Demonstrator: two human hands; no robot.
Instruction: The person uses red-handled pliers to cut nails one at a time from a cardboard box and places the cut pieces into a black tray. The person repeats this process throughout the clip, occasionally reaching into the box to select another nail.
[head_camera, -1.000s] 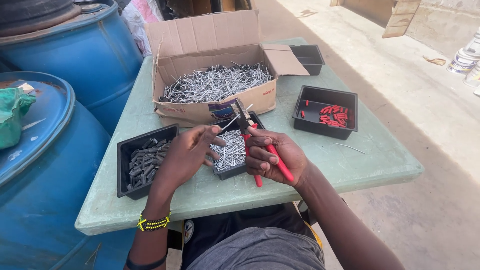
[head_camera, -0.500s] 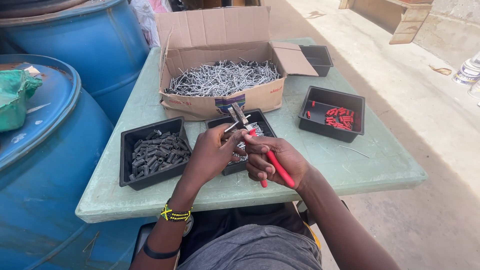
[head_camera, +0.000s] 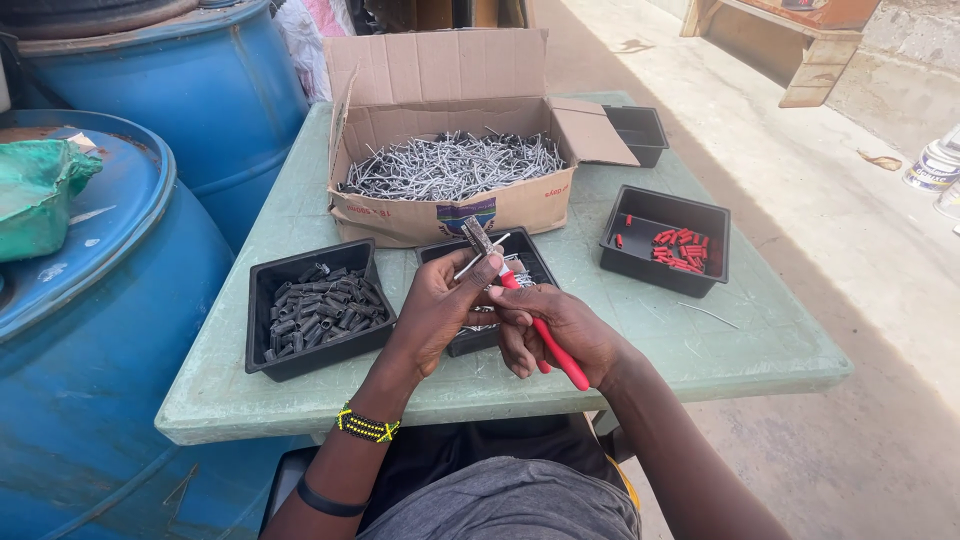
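Both hands (head_camera: 500, 315) higher, pliers (head_camera: 500, 265) and nail (head_camera: 478, 262) above tray (head_camera: 530, 262).

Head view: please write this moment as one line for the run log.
left hand: holds metal pin | right hand: grips red-handled pliers | pliers' tip on pin | above middle black tray | green table

Blue drums (head_camera: 150, 130), green bag (head_camera: 40, 190)
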